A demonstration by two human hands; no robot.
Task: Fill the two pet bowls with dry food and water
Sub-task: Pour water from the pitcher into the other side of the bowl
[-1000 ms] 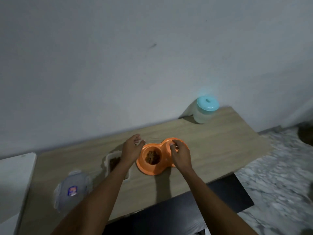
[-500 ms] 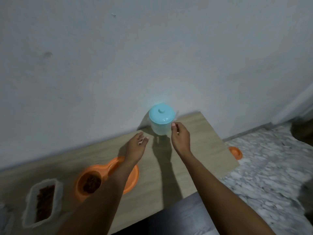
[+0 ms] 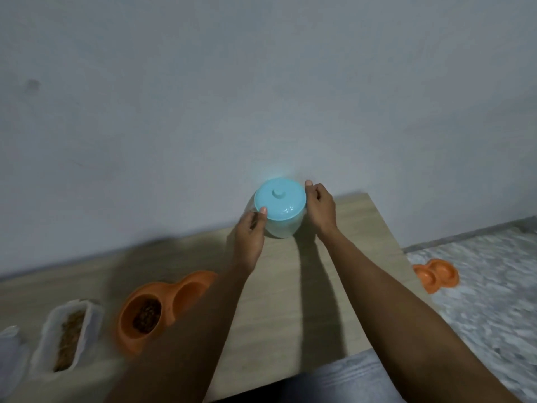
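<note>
A translucent water jug with a light blue lid (image 3: 280,199) stands at the back of the wooden table (image 3: 305,286), against the wall. My left hand (image 3: 251,228) holds its left side, thumb up at the lid's rim. My right hand (image 3: 321,207) holds the right side, fingers curled at the rim. The orange double pet bowl (image 3: 162,306) lies front left; its left cup holds brown dry food, and my left forearm partly hides its right cup.
A clear plastic container of dry food (image 3: 68,335) sits left of the bowl, with its loose lid (image 3: 8,350) at the frame's left edge. A second orange double bowl (image 3: 436,274) lies on the marbled floor to the right of the table.
Both hands left the orange bowl and reached to the back right. They now close around the jug, which they had only neared half a second ago. The view swung right.
</note>
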